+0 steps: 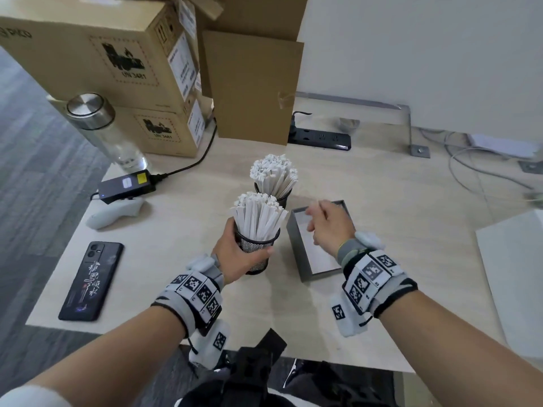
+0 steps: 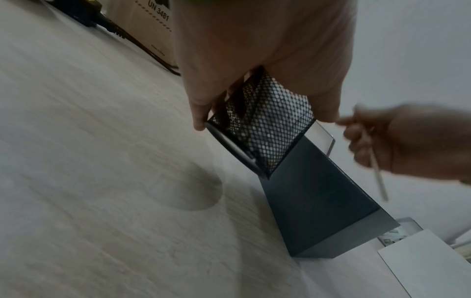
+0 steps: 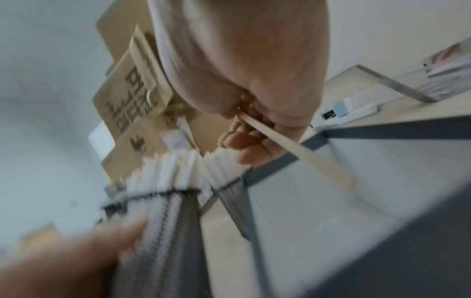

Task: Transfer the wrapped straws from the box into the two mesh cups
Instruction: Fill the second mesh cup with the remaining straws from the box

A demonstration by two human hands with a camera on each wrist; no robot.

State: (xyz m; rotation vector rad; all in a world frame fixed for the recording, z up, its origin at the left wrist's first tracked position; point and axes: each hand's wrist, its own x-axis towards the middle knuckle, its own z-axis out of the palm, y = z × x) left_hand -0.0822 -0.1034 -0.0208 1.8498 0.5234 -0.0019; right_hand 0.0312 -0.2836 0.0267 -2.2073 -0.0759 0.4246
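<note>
My left hand [image 1: 235,254] grips the near black mesh cup [image 1: 256,250], packed with white wrapped straws [image 1: 258,215] and tilted above the table [image 2: 102,181]. A second mesh cup [image 1: 282,198], also full of straws [image 1: 273,171], stands just behind it. To the right lies the grey box [image 1: 296,248] with a white inside. Above it my right hand [image 1: 326,224] pinches a single wrapped straw [image 3: 293,147], which hangs down from the curled fingers [image 2: 362,141]. In the left wrist view the cup's mesh [image 2: 270,125] sits in front of the box's dark wall [image 2: 318,201].
A black phone [image 1: 89,280], a white controller [image 1: 116,215], a black power adapter [image 1: 127,185] and a glass bottle [image 1: 102,127] lie to the left. Cardboard boxes [image 1: 117,69] and a power strip [image 1: 320,139] stand at the back. A white sheet [image 1: 514,274] is at the right edge.
</note>
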